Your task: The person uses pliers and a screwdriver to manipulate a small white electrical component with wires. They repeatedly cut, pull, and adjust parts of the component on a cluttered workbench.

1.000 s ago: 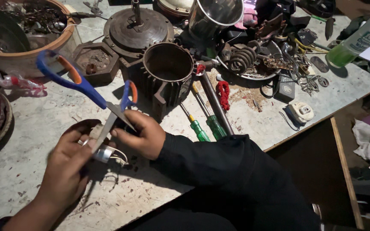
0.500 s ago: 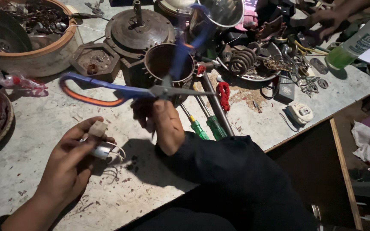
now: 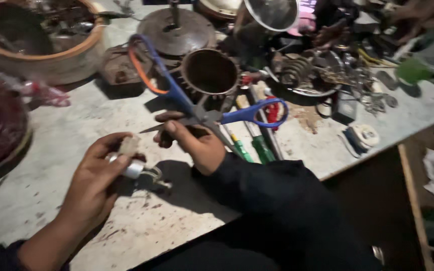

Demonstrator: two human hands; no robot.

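My right hand (image 3: 193, 142) grips a pair of scissors (image 3: 197, 108) with blue and orange handles by the blades near the pivot; the handles spread up and to the right. My left hand (image 3: 94, 175) pinches a small silver cylindrical part (image 3: 132, 168) with a pale plastic cap and thin wires trailing from it, just left of the right hand. Both hands hover over the grey worktable (image 3: 51, 165). A dark metal motor housing (image 3: 211, 73) stands right behind the scissors.
Green-handled screwdrivers (image 3: 249, 148) lie beside my right wrist. A round clay-coloured basin (image 3: 41, 47) of scrap sits at back left, a disc-shaped motor part (image 3: 177, 30) behind centre, a heap of metal parts (image 3: 327, 70) at back right. The table edge (image 3: 357, 163) drops off on the right.
My right hand has turned the scissors round, from handles swung out left to handles up and right, and now holds them by the blades. The left hand keeps the small part.
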